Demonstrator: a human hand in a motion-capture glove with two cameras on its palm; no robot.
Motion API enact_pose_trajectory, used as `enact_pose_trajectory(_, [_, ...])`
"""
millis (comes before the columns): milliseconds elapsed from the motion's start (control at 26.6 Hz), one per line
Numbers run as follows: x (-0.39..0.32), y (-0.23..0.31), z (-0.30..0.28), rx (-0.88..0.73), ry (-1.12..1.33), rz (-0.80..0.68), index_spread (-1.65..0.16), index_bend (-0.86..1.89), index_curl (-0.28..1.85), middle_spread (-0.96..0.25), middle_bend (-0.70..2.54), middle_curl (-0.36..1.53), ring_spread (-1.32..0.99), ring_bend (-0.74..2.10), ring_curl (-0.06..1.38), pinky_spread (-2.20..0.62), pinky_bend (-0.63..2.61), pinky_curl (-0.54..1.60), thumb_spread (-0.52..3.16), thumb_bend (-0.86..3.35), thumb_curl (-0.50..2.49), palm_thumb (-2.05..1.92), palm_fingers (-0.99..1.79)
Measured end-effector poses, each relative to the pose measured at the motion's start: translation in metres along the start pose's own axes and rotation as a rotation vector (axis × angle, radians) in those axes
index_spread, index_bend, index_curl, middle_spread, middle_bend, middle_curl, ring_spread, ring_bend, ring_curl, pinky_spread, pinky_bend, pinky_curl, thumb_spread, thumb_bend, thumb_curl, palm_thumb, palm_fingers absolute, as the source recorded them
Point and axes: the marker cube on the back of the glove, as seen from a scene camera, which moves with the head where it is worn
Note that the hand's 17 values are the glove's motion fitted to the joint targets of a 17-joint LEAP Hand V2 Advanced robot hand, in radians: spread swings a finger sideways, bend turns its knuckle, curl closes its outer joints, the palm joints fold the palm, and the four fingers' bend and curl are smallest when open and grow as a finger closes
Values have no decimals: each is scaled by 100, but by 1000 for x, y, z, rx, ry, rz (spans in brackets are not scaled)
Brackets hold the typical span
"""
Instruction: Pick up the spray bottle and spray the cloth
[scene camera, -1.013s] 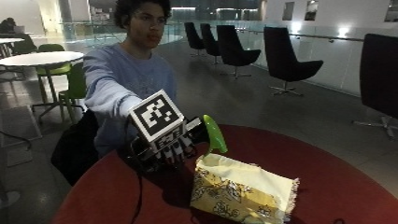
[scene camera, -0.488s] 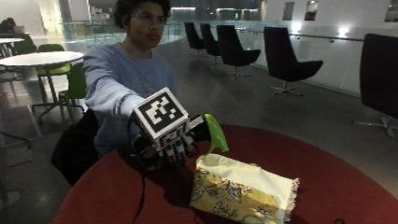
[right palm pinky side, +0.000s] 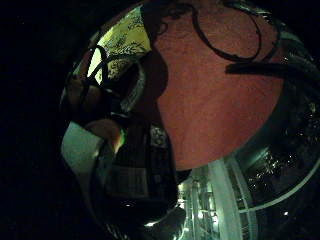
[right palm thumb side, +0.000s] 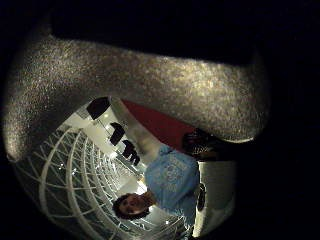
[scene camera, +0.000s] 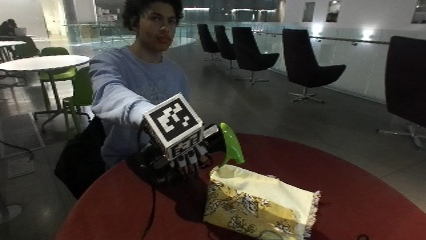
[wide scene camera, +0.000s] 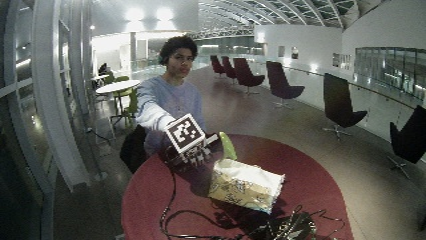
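Note:
My gloved right hand is stretched out over the far side of the round red table, fingers curled round a spray bottle. The bottle's green top sticks up beside the hand; its dark body is mostly hidden behind the fingers. The little finger side palm view shows the bottle's labelled body close against the palm. A yellow patterned cloth lies bunched on the table just in front of the hand, with the green nozzle above its far edge. In the wide view, hand, bottle and cloth stand the same way.
A tangle of black cables lies on the near part of the table. A dark bag hangs beside the person's seat. A white table and green chairs stand behind, with black chairs further back.
The hand with the bottle has shifted very slightly toward the cloth; the cloth has not moved.

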Motion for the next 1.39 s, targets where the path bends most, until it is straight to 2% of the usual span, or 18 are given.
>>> enact_pose_trajectory(901, [-5,-3,4,8,11,2,-24,12,33,-6,22,46,-5,46,38,7,32,37,80,-2,64,96,110])
enact_pose_trajectory(1088, [-19,-2,11,59,-70,-106,-24,12,32,-6,22,46,-4,46,38,7,32,37,79,-2,64,97,110])
enact_pose_trajectory(1389, [-64,7,41,162,-241,-367,-24,12,32,-6,23,46,-4,47,38,6,33,37,79,-2,64,97,111])
